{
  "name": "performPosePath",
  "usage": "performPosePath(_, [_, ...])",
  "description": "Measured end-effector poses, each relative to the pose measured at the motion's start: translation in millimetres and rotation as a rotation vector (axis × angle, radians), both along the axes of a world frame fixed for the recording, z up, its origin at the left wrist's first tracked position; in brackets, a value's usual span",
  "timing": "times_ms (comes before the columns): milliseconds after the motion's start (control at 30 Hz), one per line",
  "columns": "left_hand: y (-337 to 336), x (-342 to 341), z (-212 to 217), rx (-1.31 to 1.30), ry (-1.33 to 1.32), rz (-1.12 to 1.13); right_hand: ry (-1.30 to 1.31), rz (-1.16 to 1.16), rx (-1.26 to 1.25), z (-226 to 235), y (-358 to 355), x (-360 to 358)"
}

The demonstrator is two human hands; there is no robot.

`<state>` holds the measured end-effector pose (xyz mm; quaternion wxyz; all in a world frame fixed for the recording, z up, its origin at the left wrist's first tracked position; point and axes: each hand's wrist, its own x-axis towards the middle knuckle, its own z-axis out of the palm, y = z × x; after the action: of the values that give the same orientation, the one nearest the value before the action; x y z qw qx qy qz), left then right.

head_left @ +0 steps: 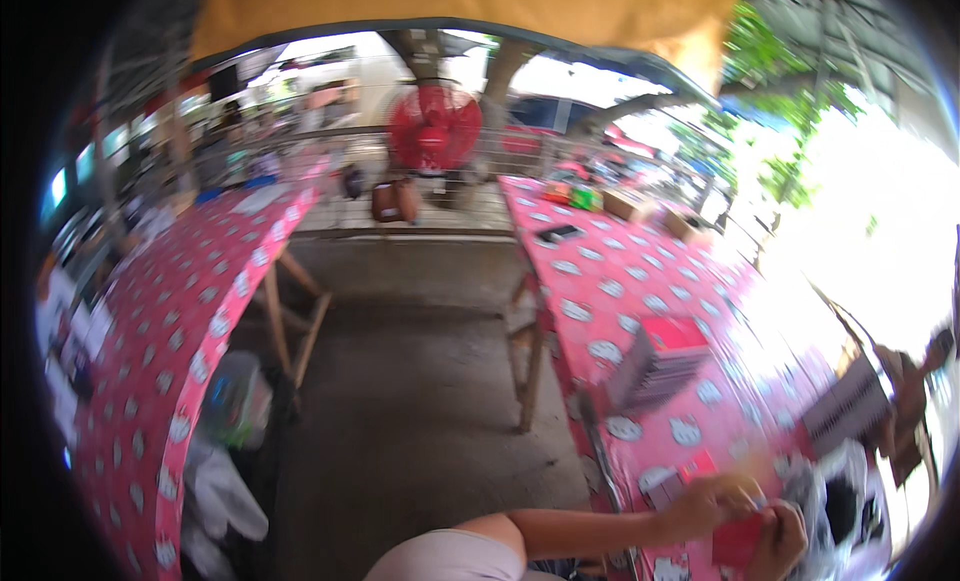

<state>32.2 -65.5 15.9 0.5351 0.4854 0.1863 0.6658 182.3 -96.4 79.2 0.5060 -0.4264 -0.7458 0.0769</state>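
Item: two hands on a small red card, near right.

Left hand (712,503) and right hand (780,541) meet with fingers curled, pinching a red card (738,543) between them at the near edge of the red patterned surface (620,281). Step, by my reading: handling one card; the next move calls for a steady pinch. Left forearm lies level across the lower frame. A grey-edged card stack (662,363) sits farther off.

red card: (738,541) flat, small, blurred; you pinch it between both hands, low over the patterned table's near edge.
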Motion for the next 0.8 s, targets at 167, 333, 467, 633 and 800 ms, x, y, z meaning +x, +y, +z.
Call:
performPosePath(167, [-0.3,-45.1,5.1,0.035,-0.057,-0.091,-0.125,0.085,0.042,23.7,4.7,-50.1])
performPosePath(333, [12.0,-111.6,25.7,0.187,0.24,0.308,-0.314,0.255,-0.077,59.2,34.0,-102.1])
performPosePath(467, [74.0,-194.7,30.6,0.133,-0.011,0.898,0.407,0.361,-0.199,70.9,120.2,-141.2])
performPosePath(633, [181.5,-246.9,-12.6,-0.147,-0.2,0.793,0.261,0.043,-0.274,-16.1,251.9,-210.0])
performPosePath(800, [200.9,-231.4,-20.7,-0.043,0.159,0.892,0.316,0.114,-0.182,-64.8,277.4,-227.9])
